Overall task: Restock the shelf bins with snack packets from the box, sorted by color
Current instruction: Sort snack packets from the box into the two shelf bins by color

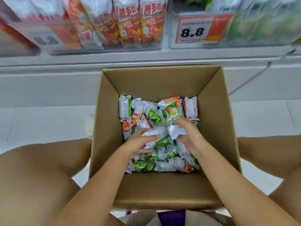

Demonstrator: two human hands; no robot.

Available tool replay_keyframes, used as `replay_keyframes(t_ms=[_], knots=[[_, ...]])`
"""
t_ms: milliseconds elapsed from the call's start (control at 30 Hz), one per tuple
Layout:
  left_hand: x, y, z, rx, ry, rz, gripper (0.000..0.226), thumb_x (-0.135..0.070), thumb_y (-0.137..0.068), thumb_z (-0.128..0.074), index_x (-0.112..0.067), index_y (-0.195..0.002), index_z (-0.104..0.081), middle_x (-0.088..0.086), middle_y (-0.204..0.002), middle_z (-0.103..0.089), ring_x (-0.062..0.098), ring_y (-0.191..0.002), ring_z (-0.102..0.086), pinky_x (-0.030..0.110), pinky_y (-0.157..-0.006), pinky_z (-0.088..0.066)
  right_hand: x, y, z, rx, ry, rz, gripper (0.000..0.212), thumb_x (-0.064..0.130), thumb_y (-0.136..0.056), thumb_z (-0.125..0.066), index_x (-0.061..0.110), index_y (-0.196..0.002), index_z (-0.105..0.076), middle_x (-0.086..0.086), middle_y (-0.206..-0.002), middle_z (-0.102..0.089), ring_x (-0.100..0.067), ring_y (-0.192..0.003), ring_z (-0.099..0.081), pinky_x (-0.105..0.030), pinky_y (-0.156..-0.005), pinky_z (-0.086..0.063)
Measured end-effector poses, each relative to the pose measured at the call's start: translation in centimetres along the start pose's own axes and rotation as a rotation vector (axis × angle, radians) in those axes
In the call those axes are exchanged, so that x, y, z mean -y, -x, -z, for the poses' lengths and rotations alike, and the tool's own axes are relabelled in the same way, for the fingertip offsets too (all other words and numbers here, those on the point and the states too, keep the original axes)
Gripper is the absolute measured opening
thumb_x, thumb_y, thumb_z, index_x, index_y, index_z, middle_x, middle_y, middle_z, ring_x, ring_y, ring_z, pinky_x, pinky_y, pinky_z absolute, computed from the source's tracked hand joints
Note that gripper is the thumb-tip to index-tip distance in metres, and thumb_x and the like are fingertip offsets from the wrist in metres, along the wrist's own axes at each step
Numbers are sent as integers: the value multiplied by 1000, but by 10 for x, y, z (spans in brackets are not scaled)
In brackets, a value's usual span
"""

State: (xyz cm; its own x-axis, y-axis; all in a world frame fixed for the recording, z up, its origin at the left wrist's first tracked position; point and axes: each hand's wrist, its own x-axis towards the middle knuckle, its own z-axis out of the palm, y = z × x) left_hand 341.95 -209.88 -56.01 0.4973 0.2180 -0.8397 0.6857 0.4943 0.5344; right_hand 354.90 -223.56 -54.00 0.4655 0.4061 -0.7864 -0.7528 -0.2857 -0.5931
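Note:
An open cardboard box [216,131] stands on the floor between my knees, its bottom covered with several green and orange snack packets. My right hand [189,136] grips a green packet [173,118] that stands upright near the box's middle. My left hand [138,144] reaches into the pile and holds a white-and-green packet [158,136] between thumb and fingers. On the shelf above, a clear bin [101,30] at left holds orange packets and a bin [260,26] at right holds green ones.
Price tags reading 8.8 [193,31] hang on both bin fronts. The white shelf ledge [146,57] runs just beyond the box. My knees [32,168] flank the box on both sides, over a pale tiled floor.

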Motion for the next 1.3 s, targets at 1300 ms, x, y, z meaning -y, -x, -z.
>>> replay_keyframes(t_ms=[1300], knots=[[-230, 141, -103, -47, 236, -781, 77, -49, -70, -71, -40, -140, -39, -23, -136, -48, 9, -127, -47, 44, -103, -44, 265, 116, 17, 168, -240, 542, 53, 23, -76, -78, 7, -122, -57, -12, -121, -62, -24, -92, -65, -30, -63, -56]])
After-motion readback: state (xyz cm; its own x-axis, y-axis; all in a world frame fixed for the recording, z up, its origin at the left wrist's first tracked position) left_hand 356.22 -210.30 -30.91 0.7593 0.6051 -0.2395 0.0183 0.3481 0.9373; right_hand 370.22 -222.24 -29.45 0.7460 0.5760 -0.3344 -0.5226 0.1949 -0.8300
